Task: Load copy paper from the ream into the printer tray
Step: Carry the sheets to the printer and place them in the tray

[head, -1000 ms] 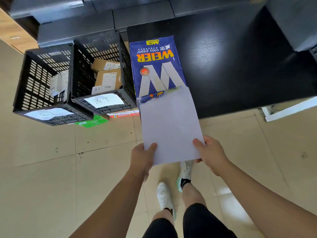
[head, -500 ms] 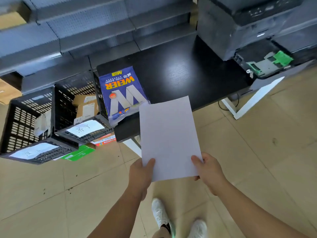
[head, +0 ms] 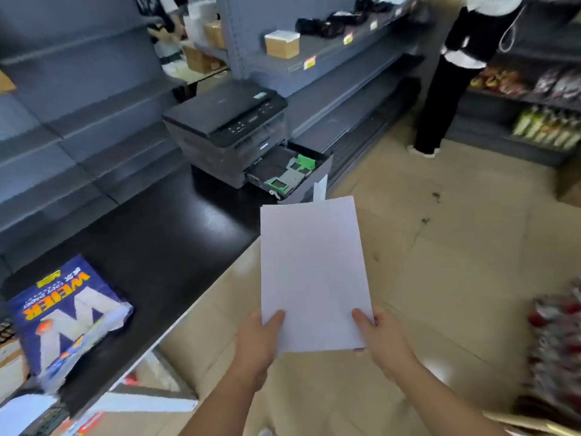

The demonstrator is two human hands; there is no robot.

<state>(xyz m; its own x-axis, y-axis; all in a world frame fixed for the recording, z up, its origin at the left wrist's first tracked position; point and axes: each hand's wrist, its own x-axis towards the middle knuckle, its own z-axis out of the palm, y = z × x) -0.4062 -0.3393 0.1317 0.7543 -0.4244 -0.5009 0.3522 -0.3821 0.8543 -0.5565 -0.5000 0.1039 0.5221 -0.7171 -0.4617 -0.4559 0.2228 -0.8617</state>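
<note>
I hold a stack of white copy paper (head: 311, 265) in front of me over the floor. My left hand (head: 259, 338) grips its near left corner and my right hand (head: 379, 338) grips its near right corner. The blue ream wrapper (head: 67, 313), torn open at its near end, lies at the left end of the black table (head: 163, 243). The dark printer (head: 229, 127) stands at the table's far end, with its paper tray (head: 287, 171) pulled out and green guides showing inside. The paper's far edge is just short of the tray.
Grey shelving (head: 78, 127) runs behind the table. A person in dark clothes (head: 462, 67) stands at the far right by shelves of packaged goods (head: 547, 121). More packaged goods (head: 556, 350) sit at my near right. The tan tiled floor (head: 446, 247) lies between.
The paper has come out of the ream and travelled right with both hands. My view has swung from the ream and black crates to the printer and its pulled-out tray.
</note>
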